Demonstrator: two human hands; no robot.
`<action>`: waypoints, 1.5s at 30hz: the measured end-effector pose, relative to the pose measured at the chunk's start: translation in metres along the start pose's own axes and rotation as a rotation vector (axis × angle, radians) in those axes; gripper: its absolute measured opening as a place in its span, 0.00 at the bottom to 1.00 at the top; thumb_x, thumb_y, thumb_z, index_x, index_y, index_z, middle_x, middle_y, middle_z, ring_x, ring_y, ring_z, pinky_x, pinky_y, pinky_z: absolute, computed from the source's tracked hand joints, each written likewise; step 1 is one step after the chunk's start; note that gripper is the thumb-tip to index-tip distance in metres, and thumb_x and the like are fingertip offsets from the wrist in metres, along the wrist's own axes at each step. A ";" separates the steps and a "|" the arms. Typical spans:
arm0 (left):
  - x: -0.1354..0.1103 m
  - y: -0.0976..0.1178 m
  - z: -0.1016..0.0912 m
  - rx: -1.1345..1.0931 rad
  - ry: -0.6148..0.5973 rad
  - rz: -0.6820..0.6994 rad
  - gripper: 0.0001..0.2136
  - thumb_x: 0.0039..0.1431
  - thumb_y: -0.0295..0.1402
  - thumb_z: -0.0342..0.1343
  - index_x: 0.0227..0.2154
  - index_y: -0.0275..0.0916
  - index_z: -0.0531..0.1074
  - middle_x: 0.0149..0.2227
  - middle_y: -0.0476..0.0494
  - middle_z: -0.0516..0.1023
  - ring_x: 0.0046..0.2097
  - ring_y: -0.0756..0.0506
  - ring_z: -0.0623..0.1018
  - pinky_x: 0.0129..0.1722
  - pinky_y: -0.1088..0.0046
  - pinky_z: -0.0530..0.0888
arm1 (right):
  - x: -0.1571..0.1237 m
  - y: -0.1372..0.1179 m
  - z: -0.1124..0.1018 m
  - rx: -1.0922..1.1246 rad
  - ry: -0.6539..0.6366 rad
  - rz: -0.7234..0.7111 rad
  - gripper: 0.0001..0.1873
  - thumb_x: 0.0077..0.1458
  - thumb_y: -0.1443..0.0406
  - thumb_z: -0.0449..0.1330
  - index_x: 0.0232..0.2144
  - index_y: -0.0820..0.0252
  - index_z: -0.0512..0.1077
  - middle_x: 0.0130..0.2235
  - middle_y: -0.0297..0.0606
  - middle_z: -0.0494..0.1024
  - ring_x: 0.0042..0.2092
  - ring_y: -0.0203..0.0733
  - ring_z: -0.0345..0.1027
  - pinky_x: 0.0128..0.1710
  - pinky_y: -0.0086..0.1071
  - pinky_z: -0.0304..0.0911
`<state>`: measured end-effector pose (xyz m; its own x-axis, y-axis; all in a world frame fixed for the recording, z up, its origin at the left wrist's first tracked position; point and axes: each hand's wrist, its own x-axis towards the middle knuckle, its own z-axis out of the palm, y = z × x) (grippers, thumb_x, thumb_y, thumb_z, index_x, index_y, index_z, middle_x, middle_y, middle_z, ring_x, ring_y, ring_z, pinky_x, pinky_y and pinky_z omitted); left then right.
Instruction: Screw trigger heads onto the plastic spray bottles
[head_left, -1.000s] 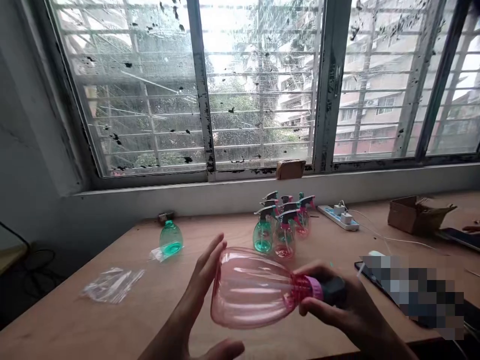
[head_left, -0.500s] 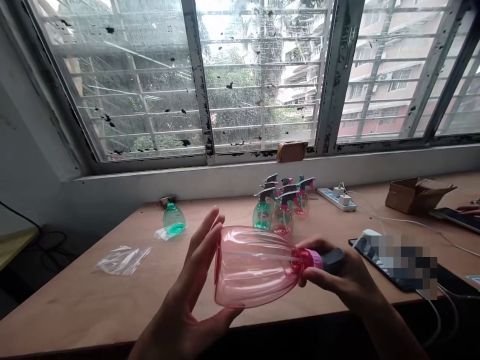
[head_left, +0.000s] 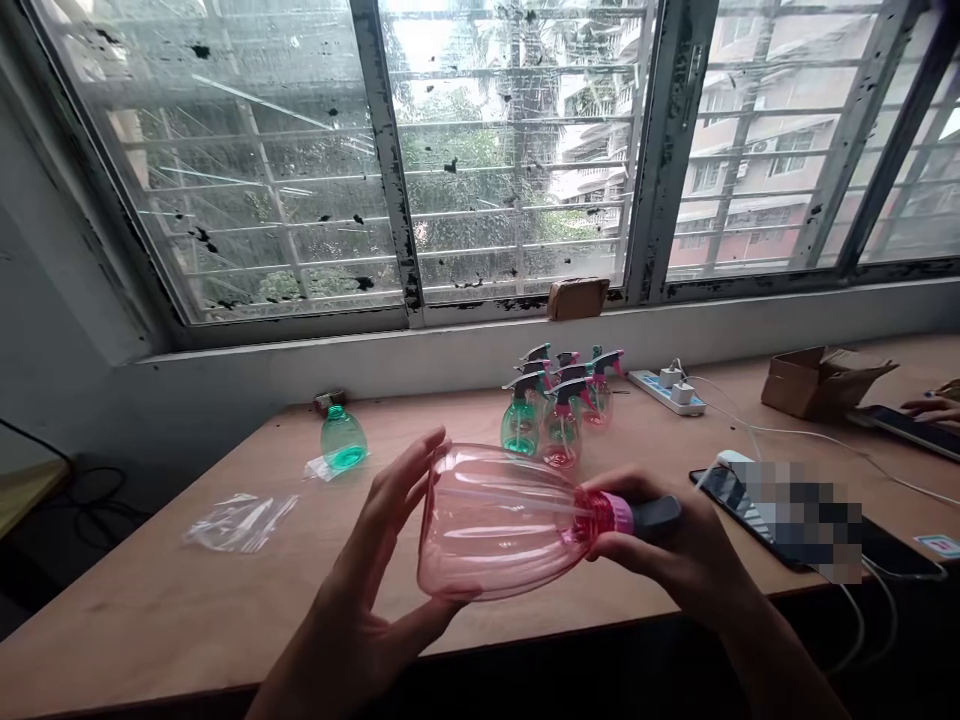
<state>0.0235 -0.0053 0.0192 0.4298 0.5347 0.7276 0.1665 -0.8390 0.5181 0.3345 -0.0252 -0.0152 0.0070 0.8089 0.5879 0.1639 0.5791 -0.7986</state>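
A clear pink spray bottle (head_left: 495,520) lies on its side in the air above the wooden table's (head_left: 225,610) front edge. My left hand (head_left: 367,590) cups its base, thumb under it and fingers up against the bottom. My right hand (head_left: 675,550) is closed round the pink collar and dark grey spray head (head_left: 652,514). Behind it stands a cluster of several small green and pink spray bottles (head_left: 559,415).
A green bottle without a head (head_left: 343,438) and an empty plastic bag (head_left: 236,520) lie to the left. A power strip (head_left: 667,392), cables, a phone (head_left: 787,515) and a cardboard box (head_left: 821,382) sit right. Another person's hand (head_left: 930,408) rests on a device at the far right.
My left hand has closed in on the bottle's base, thumb now under it. The view has dropped slightly, so the bottle sits nearer the table's front edge.
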 end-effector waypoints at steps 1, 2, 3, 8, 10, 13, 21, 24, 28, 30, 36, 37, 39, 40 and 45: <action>0.000 0.001 0.000 0.010 -0.033 -0.005 0.43 0.72 0.32 0.70 0.81 0.62 0.54 0.83 0.54 0.58 0.82 0.43 0.59 0.79 0.73 0.60 | 0.000 0.001 0.000 0.008 -0.003 0.000 0.21 0.59 0.46 0.78 0.42 0.53 0.87 0.32 0.35 0.84 0.28 0.42 0.73 0.27 0.31 0.69; 0.001 0.001 0.000 0.009 -0.065 -0.011 0.43 0.71 0.36 0.71 0.81 0.60 0.54 0.83 0.52 0.57 0.82 0.41 0.58 0.79 0.71 0.60 | 0.000 0.001 -0.001 0.007 -0.007 -0.006 0.20 0.59 0.46 0.79 0.42 0.53 0.87 0.31 0.34 0.84 0.28 0.41 0.72 0.26 0.30 0.68; 0.002 0.001 -0.001 -0.015 -0.086 -0.018 0.44 0.69 0.42 0.73 0.81 0.60 0.55 0.83 0.50 0.56 0.82 0.38 0.58 0.79 0.69 0.62 | -0.001 0.002 -0.001 -0.001 -0.013 -0.019 0.20 0.59 0.47 0.79 0.42 0.53 0.87 0.31 0.34 0.84 0.27 0.40 0.72 0.26 0.30 0.68; 0.005 -0.006 -0.001 -0.152 0.011 -0.096 0.35 0.67 0.56 0.68 0.74 0.64 0.66 0.81 0.49 0.63 0.80 0.34 0.64 0.77 0.61 0.67 | -0.002 0.001 -0.004 -0.064 -0.010 -0.074 0.18 0.61 0.49 0.79 0.45 0.52 0.87 0.34 0.35 0.86 0.31 0.42 0.77 0.30 0.31 0.72; 0.004 -0.010 -0.002 -0.101 0.004 -0.122 0.33 0.71 0.48 0.69 0.75 0.66 0.66 0.80 0.51 0.65 0.80 0.36 0.63 0.79 0.60 0.63 | -0.002 0.000 -0.005 -0.063 0.005 -0.047 0.18 0.61 0.49 0.78 0.45 0.53 0.87 0.34 0.36 0.86 0.30 0.42 0.76 0.29 0.31 0.72; -0.001 -0.010 -0.006 -0.083 -0.041 -0.060 0.37 0.70 0.36 0.72 0.75 0.67 0.65 0.81 0.54 0.62 0.82 0.37 0.59 0.80 0.59 0.60 | -0.001 -0.001 -0.005 -0.043 -0.004 -0.016 0.20 0.62 0.48 0.77 0.45 0.54 0.87 0.33 0.37 0.85 0.30 0.43 0.76 0.28 0.32 0.71; 0.005 0.005 0.002 -0.160 -0.007 -0.022 0.37 0.72 0.51 0.67 0.79 0.58 0.62 0.84 0.50 0.53 0.84 0.33 0.51 0.79 0.61 0.63 | -0.003 0.002 -0.002 -0.086 -0.039 -0.101 0.18 0.61 0.48 0.78 0.44 0.51 0.86 0.31 0.34 0.85 0.28 0.43 0.76 0.28 0.31 0.71; 0.007 0.003 0.005 -0.103 0.016 -0.034 0.37 0.71 0.53 0.67 0.78 0.61 0.62 0.85 0.51 0.51 0.84 0.32 0.51 0.79 0.60 0.63 | -0.005 0.004 0.000 -0.099 -0.010 -0.121 0.17 0.61 0.48 0.78 0.45 0.49 0.86 0.34 0.34 0.87 0.31 0.44 0.79 0.31 0.31 0.72; 0.001 0.001 -0.002 0.017 -0.029 -0.009 0.38 0.74 0.39 0.68 0.79 0.65 0.57 0.85 0.53 0.51 0.84 0.36 0.49 0.81 0.58 0.57 | -0.004 0.004 -0.001 -0.094 -0.010 -0.123 0.17 0.61 0.48 0.78 0.45 0.50 0.86 0.34 0.34 0.88 0.31 0.44 0.80 0.31 0.31 0.73; -0.002 0.001 -0.005 0.037 -0.040 0.001 0.38 0.76 0.32 0.65 0.79 0.67 0.57 0.83 0.54 0.55 0.83 0.38 0.55 0.80 0.60 0.59 | -0.003 0.003 -0.001 -0.097 -0.007 -0.113 0.18 0.61 0.48 0.78 0.45 0.51 0.87 0.34 0.35 0.88 0.31 0.45 0.80 0.31 0.32 0.73; -0.001 -0.002 -0.001 -0.056 0.035 -0.047 0.35 0.72 0.49 0.67 0.77 0.60 0.64 0.80 0.49 0.64 0.81 0.37 0.60 0.79 0.66 0.61 | -0.003 0.003 0.000 -0.112 -0.013 -0.119 0.19 0.60 0.48 0.78 0.44 0.53 0.87 0.32 0.36 0.86 0.30 0.44 0.78 0.30 0.33 0.72; 0.000 -0.001 0.001 -0.052 0.050 -0.053 0.33 0.73 0.50 0.66 0.77 0.59 0.66 0.79 0.49 0.66 0.81 0.37 0.61 0.79 0.67 0.62 | -0.003 0.003 0.001 -0.116 -0.011 -0.121 0.19 0.60 0.48 0.78 0.44 0.53 0.87 0.32 0.35 0.86 0.30 0.44 0.77 0.30 0.32 0.72; 0.001 0.000 0.003 -0.036 0.060 -0.046 0.30 0.76 0.44 0.65 0.76 0.60 0.66 0.80 0.50 0.64 0.82 0.38 0.60 0.78 0.66 0.63 | -0.002 0.004 0.001 -0.119 -0.007 -0.118 0.19 0.60 0.48 0.78 0.45 0.53 0.87 0.33 0.36 0.86 0.30 0.44 0.77 0.29 0.32 0.72; 0.001 0.002 0.003 -0.030 0.049 -0.035 0.31 0.76 0.40 0.65 0.77 0.61 0.65 0.81 0.52 0.61 0.82 0.38 0.57 0.78 0.66 0.63 | -0.002 0.005 0.000 -0.114 -0.003 -0.116 0.19 0.60 0.48 0.78 0.45 0.53 0.87 0.33 0.36 0.87 0.30 0.45 0.78 0.30 0.33 0.72; -0.002 0.005 0.000 -0.046 0.015 -0.010 0.34 0.74 0.28 0.66 0.75 0.65 0.65 0.82 0.55 0.59 0.83 0.41 0.57 0.78 0.67 0.63 | -0.001 0.005 -0.002 -0.068 0.010 -0.116 0.19 0.60 0.47 0.78 0.44 0.52 0.87 0.35 0.36 0.88 0.33 0.47 0.81 0.33 0.33 0.75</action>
<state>0.0235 -0.0107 0.0207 0.4153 0.5447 0.7286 0.1300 -0.8283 0.5450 0.3373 -0.0234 -0.0190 -0.0057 0.7356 0.6774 0.2311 0.6600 -0.7148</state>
